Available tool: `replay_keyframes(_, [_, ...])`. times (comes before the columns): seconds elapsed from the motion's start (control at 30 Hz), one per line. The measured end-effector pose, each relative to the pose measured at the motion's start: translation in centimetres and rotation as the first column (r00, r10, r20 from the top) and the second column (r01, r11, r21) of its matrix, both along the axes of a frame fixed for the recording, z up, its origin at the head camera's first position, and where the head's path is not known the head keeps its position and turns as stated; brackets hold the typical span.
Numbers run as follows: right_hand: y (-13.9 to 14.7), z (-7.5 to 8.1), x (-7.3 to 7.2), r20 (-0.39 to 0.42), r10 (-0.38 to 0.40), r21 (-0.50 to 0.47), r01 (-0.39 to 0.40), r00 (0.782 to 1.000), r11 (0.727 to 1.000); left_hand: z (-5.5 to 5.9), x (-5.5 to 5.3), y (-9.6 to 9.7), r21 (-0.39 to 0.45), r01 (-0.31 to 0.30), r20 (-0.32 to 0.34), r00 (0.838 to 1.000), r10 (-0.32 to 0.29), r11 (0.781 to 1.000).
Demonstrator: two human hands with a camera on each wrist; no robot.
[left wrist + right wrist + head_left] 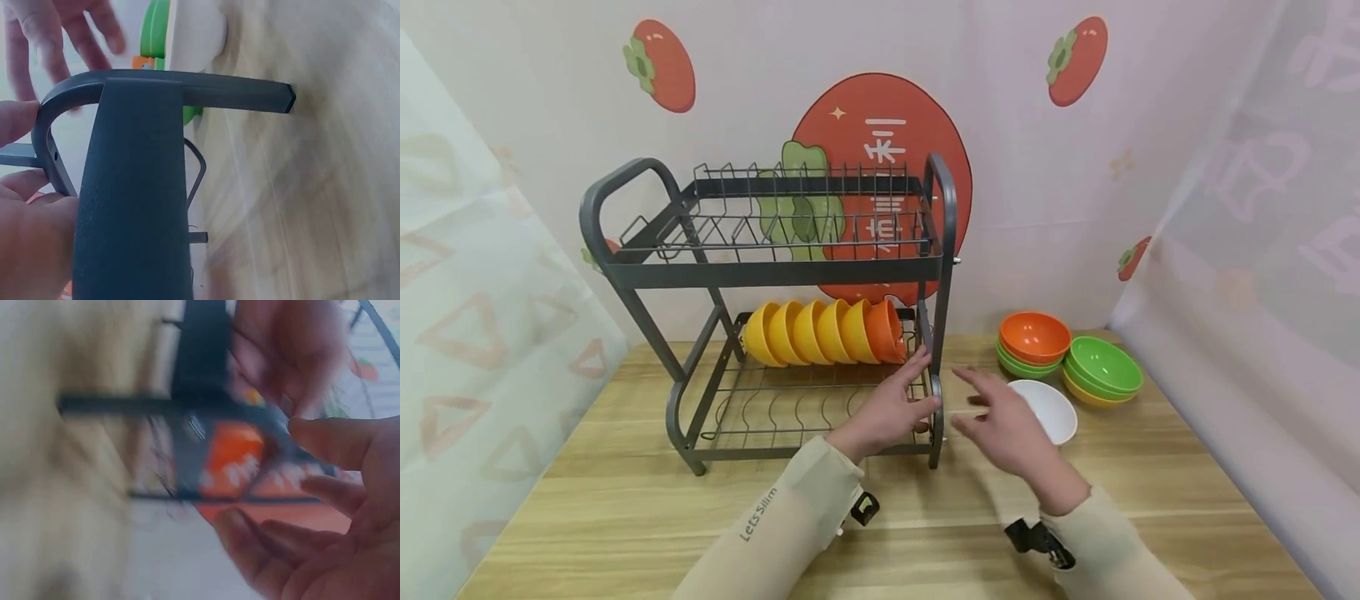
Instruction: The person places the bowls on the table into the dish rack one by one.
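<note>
A dark grey two-tier dish rack (790, 273) stands on the table. On its lower tier several yellow bowls (801, 333) and an orange bowl (886, 332) stand on edge in a row. My left hand (887, 412) reaches inside the lower tier at the right end, close to the orange bowl. Its thumb (19, 119) is against the curved side tube, with the fingers spread and partly hidden. Just outside the rack, my right hand (1003, 425) hovers with parted, loosely bent fingers and holds nothing. The right wrist view is blurred.
To the right an orange bowl (1034, 337) sits on green bowls (1026, 367). Beside it, green bowls (1103, 364) rest on a yellow one (1097, 402). A white bowl (1051, 410) lies in front, partly behind my right hand. A printed cloth backdrop (1022, 167) hangs behind.
</note>
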State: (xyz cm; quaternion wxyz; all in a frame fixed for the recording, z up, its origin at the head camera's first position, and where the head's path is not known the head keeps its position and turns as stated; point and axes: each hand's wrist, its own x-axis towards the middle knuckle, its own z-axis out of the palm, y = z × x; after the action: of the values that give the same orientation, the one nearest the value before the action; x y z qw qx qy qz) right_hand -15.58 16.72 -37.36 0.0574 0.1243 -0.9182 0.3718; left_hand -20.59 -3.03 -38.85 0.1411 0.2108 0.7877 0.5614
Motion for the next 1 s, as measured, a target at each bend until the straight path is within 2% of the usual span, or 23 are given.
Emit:
replay_keyframes(0.1, [2.5, 1.3, 0.3, -0.072, -0.051, 0.132, 0.06, 0.996, 0.989, -0.1, 0.1, 0.1, 0.007, -0.007, 0.02, 1.0, 0.007, 1.0])
replay_keyframes(0.17, [4.4, 2.0, 0.5, -0.051, -0.08, 0.164, 0.088, 0.995, 0.982, -0.2, 0.2, 0.2, 0.008, -0.019, 0.028, 0.999, 0.019, 1.0])
replay_keyframes(0.23, [6.4, 2.1, 0.6, 0.014, -0.101, 0.161, 0.097, 0.995, 0.982, -0.2, 0.2, 0.3, 0.02, -0.036, 0.041, 0.999, 0.036, 0.999])
replay_keyframes(0.33, [9.3, 1.6, 0.6, 0.145, -0.111, 0.098, 0.097, 0.983, 0.99, -0.2, 0.4, 0.5, 0.042, -0.058, 0.064, 0.996, 0.056, 0.997])
replay_keyframes(0.43, [11.5, 0.3, 0.5, 0.285, -0.098, -0.033, 0.112, 0.954, 0.993, -0.2, 0.5, 0.5, 0.043, -0.069, 0.068, 0.995, 0.066, 0.997])
replay_keyframes(0.5, [12.4, -0.7, 0.4, 0.362, -0.071, -0.137, 0.129, 0.93, 0.982, -0.1, 0.5, 0.5, 0.031, -0.07, 0.067, 0.995, 0.067, 0.997])
replay_keyframes(0.6, [13.0, -2.1, 0.1, 0.448, -0.026, -0.28, 0.168, 0.893, 0.945, -0.1, 0.6, 0.5, 0.021, -0.066, 0.066, 0.996, 0.065, 0.998])
replay_keyframes(0.73, [13.0, -3.9, -0.7, 0.498, 0.019, -0.413, 0.218, 0.867, 0.884, 0.0, 0.6, 0.6, 0.029, -0.07, 0.068, 0.995, 0.068, 0.997])
replay_keyframes(0.87, [12.9, -4.9, -1.3, 0.511, 0.051, -0.506, 0.252, 0.858, 0.825, 0.1, 0.6, 0.7, 0.037, -0.081, 0.074, 0.994, 0.078, 0.996])
replay_keyframes(1.0, [12.6, -4.9, -1.4, 0.496, 0.065, -0.537, 0.246, 0.866, 0.807, 0.1, 0.7, 0.8, 0.033, -0.085, 0.076, 0.994, 0.083, 0.996])
